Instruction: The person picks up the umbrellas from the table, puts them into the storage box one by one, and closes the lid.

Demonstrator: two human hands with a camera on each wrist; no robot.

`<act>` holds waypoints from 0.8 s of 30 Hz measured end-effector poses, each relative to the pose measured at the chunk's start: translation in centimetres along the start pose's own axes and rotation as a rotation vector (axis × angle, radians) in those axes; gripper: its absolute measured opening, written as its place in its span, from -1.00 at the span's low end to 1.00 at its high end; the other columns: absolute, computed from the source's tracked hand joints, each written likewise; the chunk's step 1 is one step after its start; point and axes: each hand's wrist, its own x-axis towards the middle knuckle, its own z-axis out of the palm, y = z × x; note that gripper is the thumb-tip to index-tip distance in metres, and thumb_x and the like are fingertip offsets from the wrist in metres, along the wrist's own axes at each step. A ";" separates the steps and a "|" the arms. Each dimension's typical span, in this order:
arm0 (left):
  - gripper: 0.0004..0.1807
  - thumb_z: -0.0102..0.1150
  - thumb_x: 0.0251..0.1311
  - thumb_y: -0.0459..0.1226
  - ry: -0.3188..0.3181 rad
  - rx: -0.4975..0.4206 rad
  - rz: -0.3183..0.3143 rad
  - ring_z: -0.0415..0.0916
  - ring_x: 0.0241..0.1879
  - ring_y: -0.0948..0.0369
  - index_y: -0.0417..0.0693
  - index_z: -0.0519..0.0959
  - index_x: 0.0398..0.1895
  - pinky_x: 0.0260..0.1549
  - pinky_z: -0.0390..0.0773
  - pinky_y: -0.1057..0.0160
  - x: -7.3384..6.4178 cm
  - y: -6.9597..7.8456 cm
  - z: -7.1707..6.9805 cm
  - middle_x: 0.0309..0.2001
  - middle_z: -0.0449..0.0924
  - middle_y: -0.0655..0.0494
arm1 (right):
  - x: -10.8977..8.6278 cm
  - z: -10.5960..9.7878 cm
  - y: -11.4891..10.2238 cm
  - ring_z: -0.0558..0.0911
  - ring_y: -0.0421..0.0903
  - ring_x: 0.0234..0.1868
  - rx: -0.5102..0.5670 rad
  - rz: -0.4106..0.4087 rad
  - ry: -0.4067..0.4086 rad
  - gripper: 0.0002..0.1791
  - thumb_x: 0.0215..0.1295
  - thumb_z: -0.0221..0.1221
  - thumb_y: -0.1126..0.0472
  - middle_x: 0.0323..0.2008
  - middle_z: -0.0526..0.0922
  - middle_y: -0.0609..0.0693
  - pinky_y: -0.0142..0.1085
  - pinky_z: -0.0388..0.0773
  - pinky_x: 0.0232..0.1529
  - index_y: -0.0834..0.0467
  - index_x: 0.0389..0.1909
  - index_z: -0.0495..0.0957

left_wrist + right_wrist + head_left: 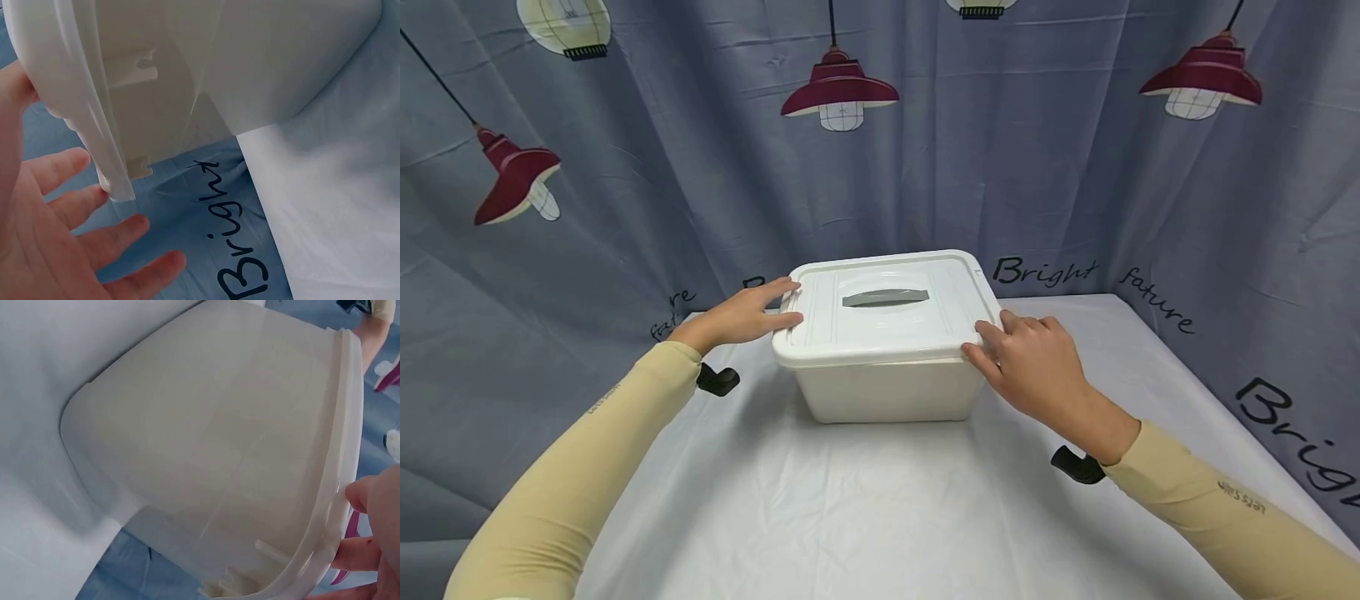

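Observation:
A white plastic storage box [887,392] stands on the table, its white lid [895,329] lying on top. A grey handle [886,297] is set into the lid's middle. My left hand [741,315] touches the lid's left edge, thumb on the rim. In the left wrist view the fingers of this left hand [81,231] are spread beside the lid's edge. At the front right corner, my right hand [1037,367] rests its thumb and fingertips on the lid. The right wrist view shows the thumb [361,492] against the rim; the box's inside is hidden.
A white cloth covers the table [895,508]. Behind and beside it hangs a grey-blue curtain [700,167] printed with red lamps and black lettering. Small clip-like tabs [134,67] show under the lid's rim. Black wrist mounts [1078,465] stick out below the sleeves.

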 end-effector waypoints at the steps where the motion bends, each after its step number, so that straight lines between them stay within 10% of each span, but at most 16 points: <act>1: -0.10 0.00 0.35 0.29 -0.001 -0.004 0.002 -0.19 0.61 -0.09 0.17 0.02 0.63 0.46 0.00 -0.27 0.1 -0.1 0.0 0.65 -0.20 0.04 | -0.1 -0.1 -0.1 0.69 0.16 -0.46 -0.006 0.004 0.003 -0.55 0.32 0.22 -0.12 -0.37 0.67 0.21 0.10 0.58 -0.33 0.17 -0.07 0.73; 24: -0.06 0.14 0.28 0.26 0.034 -0.039 -0.007 -0.11 0.60 -0.07 0.19 0.04 0.63 0.44 0.06 -0.26 0.7 -0.5 0.3 0.63 -0.09 0.01 | -1.4 0.0 -1.3 0.70 0.16 -0.34 -0.043 0.038 0.037 -0.52 0.29 0.21 -0.18 -0.36 0.67 0.20 0.01 0.57 -0.46 0.14 -0.08 0.73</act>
